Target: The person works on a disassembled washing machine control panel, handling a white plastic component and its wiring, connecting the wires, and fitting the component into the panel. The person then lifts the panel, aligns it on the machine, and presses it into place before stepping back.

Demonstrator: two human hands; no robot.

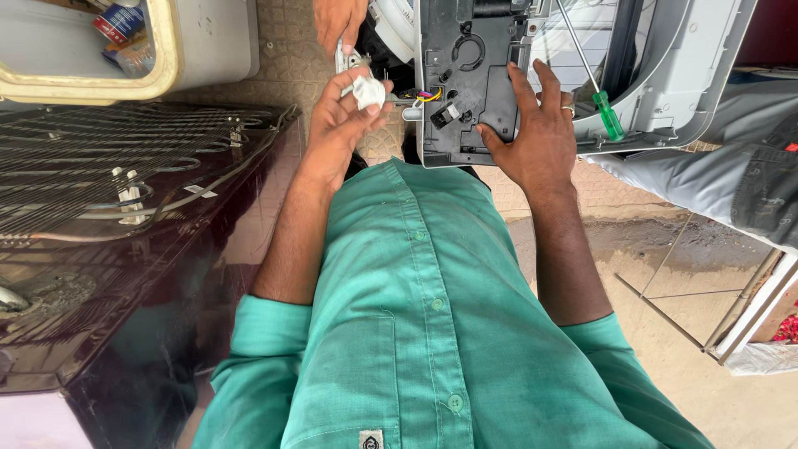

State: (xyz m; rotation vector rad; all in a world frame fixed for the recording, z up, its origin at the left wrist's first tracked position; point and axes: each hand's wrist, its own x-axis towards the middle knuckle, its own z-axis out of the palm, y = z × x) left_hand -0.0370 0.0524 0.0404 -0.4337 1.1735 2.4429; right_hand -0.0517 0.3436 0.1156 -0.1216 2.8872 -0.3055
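Left hand: closed around a small white wad, pinched between thumb and fingertips, just left of the grey panel.
Right hand: open, fingers spread and pressed flat on the panel; a ring sits on one finger.
Panel: dark grey plastic part with slots and clips, far centre, held against the person's chest edge.
Wires: a short yellow and purple bundle at the panel's left edge, just right of the wad.
Screwdriver: green handle, thin shaft, lying in the pale casing right of the panel.
Other hand: a second person's, far, gripping a metal tool just above the wad.
Coil grille: dark wire rack, left side.
Shirt: green, near centre.
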